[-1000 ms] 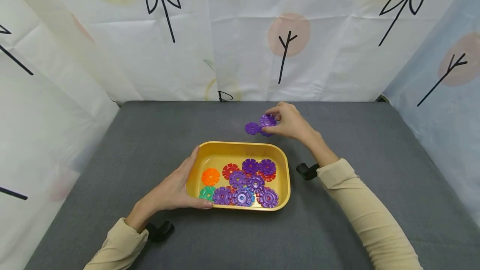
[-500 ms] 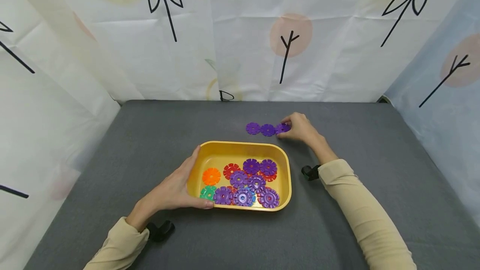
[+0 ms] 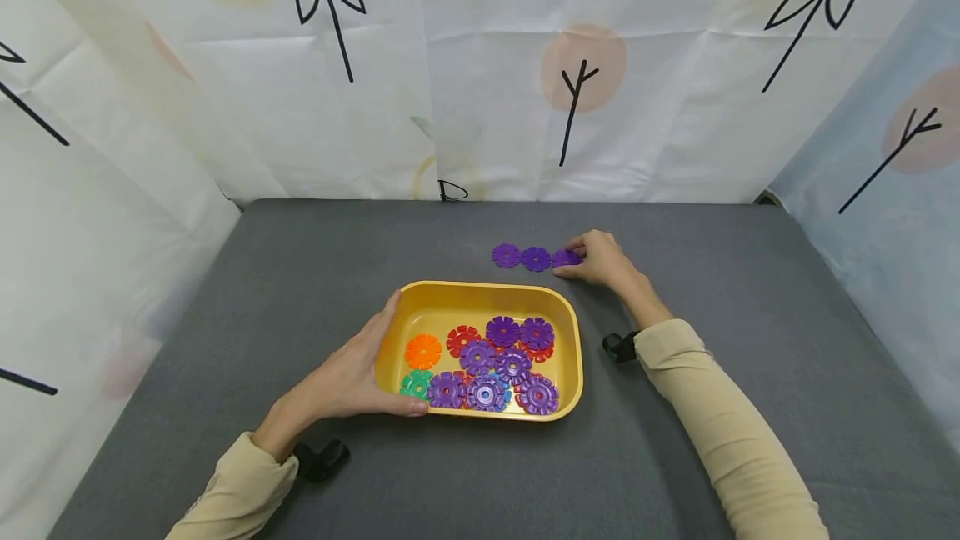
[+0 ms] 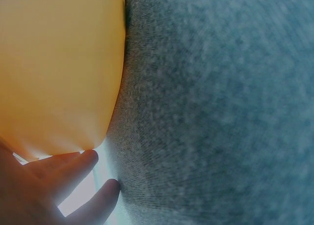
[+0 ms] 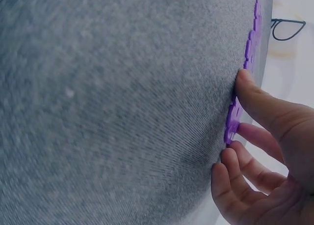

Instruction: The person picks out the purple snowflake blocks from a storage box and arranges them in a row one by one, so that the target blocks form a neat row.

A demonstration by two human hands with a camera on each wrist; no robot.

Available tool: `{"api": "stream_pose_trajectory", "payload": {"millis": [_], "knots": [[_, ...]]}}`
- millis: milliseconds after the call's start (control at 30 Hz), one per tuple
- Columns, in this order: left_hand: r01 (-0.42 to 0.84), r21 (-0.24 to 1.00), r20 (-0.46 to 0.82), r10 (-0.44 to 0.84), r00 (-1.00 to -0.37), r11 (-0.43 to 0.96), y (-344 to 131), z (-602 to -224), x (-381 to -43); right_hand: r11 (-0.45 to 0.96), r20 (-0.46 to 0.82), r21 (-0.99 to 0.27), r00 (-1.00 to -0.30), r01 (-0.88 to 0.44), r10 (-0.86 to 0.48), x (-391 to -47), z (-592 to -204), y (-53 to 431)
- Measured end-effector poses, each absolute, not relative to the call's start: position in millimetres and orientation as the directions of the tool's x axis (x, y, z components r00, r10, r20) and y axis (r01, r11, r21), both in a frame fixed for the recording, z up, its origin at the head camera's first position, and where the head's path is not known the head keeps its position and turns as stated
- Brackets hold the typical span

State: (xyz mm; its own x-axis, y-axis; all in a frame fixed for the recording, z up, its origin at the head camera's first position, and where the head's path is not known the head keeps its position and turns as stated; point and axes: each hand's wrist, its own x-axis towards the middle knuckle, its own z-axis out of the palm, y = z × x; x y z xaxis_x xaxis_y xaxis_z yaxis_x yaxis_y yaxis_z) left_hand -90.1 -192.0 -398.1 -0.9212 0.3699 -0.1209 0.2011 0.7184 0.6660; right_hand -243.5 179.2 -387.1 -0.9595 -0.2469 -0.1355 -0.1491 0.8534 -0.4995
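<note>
Three purple notched plastic discs, shaped like flowers, lie flat in a row behind the tray: a left disc (image 3: 506, 256), a middle disc (image 3: 536, 259) and a right disc (image 3: 564, 258). My right hand (image 3: 600, 261) holds the right disc by its rim between thumb and fingers; in the right wrist view this disc (image 5: 234, 118) rests on the cloth. With the thumb on the near rim and the fingers along the left end, my left hand (image 3: 348, 373) grips a yellow tray (image 3: 442, 297). Fingers (image 4: 88, 158) touch the tray's wall in the left wrist view.
Inside the tray are several purple discs (image 3: 477, 357), red ones (image 3: 463, 340) partly covered, an orange disc (image 3: 423, 352), a green disc (image 3: 415, 384) and a bit of blue. Grey cloth (image 3: 337, 240) covers the table, with a patterned white curtain (image 3: 487, 107) behind it.
My right hand has moved right and down, bringing the purple disc from above the row to the table at its right end. The left hand stays on the tray.
</note>
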Motion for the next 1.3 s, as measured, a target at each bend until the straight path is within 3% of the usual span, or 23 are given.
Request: {"api": "stream_pose_trajectory", "payload": {"millis": [633, 1033, 1300], "knots": [[0.204, 0.671, -0.115, 0.372, -0.921, 0.713, -191.5, -400.1, -90.1, 0.833, -0.073, -0.536, -0.976, -0.135, -0.206, -240.4, -387.6, 174.1], [0.203, 0.667, -0.114, 0.368, -0.923, 0.717, -192.3, -399.0, -89.6, 0.757, 0.069, -0.579, -0.943, -0.303, -0.325, -226.2, -340.1, 153.2], [0.198, 0.675, -0.116, 0.367, -0.923, 0.711, -191.5, -398.5, -90.2, 0.644, 0.147, -0.607, -0.862, -0.465, -0.484, -193.4, -317.4, 115.6]]}}
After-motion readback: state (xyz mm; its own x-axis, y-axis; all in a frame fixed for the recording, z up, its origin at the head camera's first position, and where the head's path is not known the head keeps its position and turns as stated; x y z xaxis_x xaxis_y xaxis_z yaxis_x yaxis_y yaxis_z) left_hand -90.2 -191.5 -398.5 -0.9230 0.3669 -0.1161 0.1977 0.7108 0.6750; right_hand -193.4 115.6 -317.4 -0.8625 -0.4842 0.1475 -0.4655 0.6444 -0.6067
